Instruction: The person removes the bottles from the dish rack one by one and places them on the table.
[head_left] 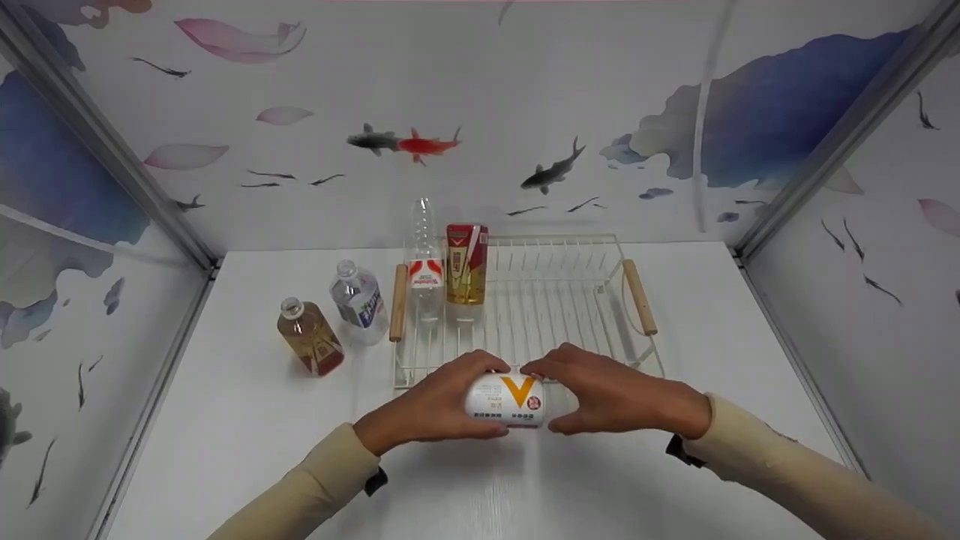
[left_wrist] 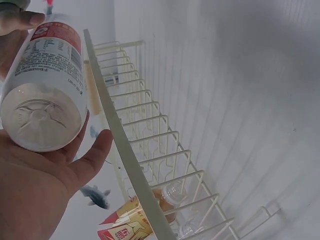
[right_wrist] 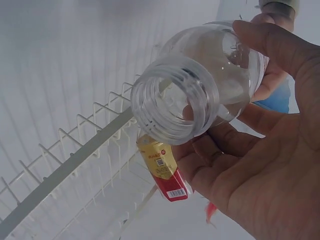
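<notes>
A clear plastic bottle point(head_left: 510, 401) with a white label and an orange V lies sideways between both hands. My left hand point(head_left: 439, 399) grips its base end, fingers and thumb around the label. In the left wrist view, the ridged round bottom of the bottle point(left_wrist: 42, 117) faces the camera. At the other end, my right hand point(head_left: 611, 390) curls its thumb and fingers around the clear shoulder. The bottle's threaded mouth point(right_wrist: 172, 100) shows uncapped in the right wrist view. Both hands hover by the front edge of a white wire rack point(head_left: 540, 300).
Inside the rack's left side stand a clear bottle point(head_left: 425, 274) with a red-and-white label and a red and gold container point(head_left: 466, 266). Left of the rack are a bottle of brown liquid point(head_left: 311, 337) and a clear blue-labelled bottle point(head_left: 360, 304). Wooden handles point(head_left: 639, 296) flank the rack.
</notes>
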